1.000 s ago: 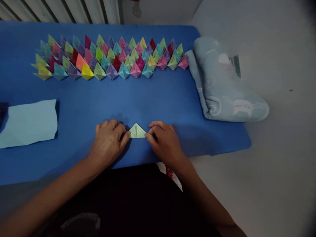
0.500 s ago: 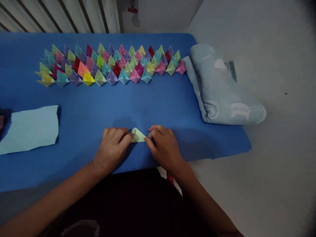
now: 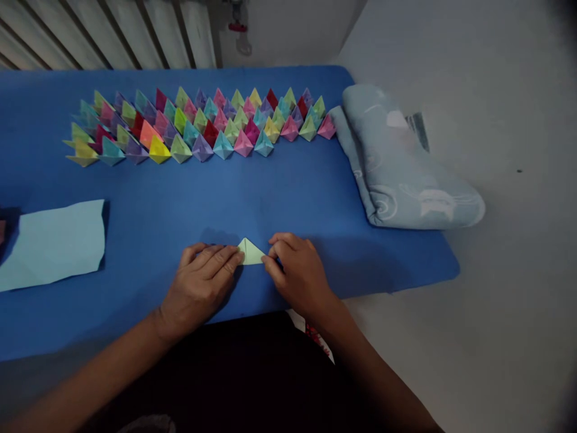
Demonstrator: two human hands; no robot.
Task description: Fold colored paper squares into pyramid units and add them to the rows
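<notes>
A small pale yellow-green paper [image 3: 251, 253], folded into a triangle with a crease down from its tip, lies flat on the blue table near the front edge. My left hand [image 3: 204, 276] covers its left corner, fingers close together and holding it down; the thumb is mostly hidden. At the right corner, my right hand [image 3: 297, 264] pinches the paper between thumb and curled fingers. Beyond both hands stand several rows of folded paper boats [image 3: 202, 148] in many colours.
A light blue sheet of paper [image 3: 63, 243] lies at the left, with a dark reddish thing partly visible beside it. A folded grey-blue blanket [image 3: 406, 168] rests at the right end of the blue table [image 3: 180, 192]. Behind the table is a radiator [image 3: 103, 36]; a wall stands to the right.
My left thumb and fingers have shifted from a pinch near the triangle's tip to lying flatter over its left corner. The right hand keeps its pinch. The view has tilted slightly.
</notes>
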